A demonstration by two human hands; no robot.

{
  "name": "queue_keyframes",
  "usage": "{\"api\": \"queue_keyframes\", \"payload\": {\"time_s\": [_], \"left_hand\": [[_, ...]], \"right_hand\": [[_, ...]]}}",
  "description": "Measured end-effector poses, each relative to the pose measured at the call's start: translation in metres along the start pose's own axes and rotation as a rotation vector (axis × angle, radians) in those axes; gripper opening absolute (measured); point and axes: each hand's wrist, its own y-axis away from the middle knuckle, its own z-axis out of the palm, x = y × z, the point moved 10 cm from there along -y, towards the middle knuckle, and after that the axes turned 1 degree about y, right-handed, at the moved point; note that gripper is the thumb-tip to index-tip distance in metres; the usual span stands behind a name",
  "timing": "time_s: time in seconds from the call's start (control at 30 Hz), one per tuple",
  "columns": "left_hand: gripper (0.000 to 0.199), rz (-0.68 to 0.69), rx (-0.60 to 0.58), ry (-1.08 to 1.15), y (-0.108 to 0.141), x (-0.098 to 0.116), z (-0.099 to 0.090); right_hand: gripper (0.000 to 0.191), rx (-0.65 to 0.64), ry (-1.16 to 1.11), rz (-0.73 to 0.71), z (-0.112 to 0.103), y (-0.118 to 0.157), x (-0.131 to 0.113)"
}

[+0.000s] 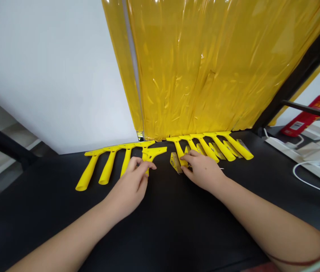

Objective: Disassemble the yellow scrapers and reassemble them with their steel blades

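Observation:
My left hand is shut around the stem of a yellow T-shaped plastic scraper handle, which lies apart from the others. To its left, several matching handles lie side by side on the black table. My right hand rests on the lower end of another yellow handle, with its fingertips beside a yellow-tinted metal scraper blade. More handles and blades lie in a row beyond that hand, partly overlapping.
A yellow plastic strip curtain hangs behind the table beside a white wall. On the right are a white power strip, white cables and a red box. A dark bar crosses in front of the box.

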Motion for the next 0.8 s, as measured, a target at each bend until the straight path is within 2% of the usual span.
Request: {"api": "queue_keyframes", "payload": {"time_s": [0.17,0.3,0.4,0.53,0.8], "left_hand": [[0.037,-0.048,-0.049,-0.132,-0.023,0.009,-0.002],[0.045,-0.098,-0.072,-0.233,-0.056,0.017,0.005],[0.046,-0.129,-0.136,-0.266,-0.084,0.018,0.022],[0.038,-0.146,-0.146,-0.281,-0.112,0.014,0.04],[0.035,-0.124,-0.152,-0.294,-0.125,0.002,0.057]], "right_hand": [[0.029,-0.025,0.005,-0.012,0.006,-0.001,0.002],[0.028,-0.006,0.005,-0.019,0.004,0.0,0.0],[0.027,-0.005,0.007,-0.021,0.004,0.0,0.0],[0.028,-0.012,0.01,-0.016,0.005,0.001,0.002],[0.028,-0.018,0.003,-0.021,0.006,0.001,0.0]]}}
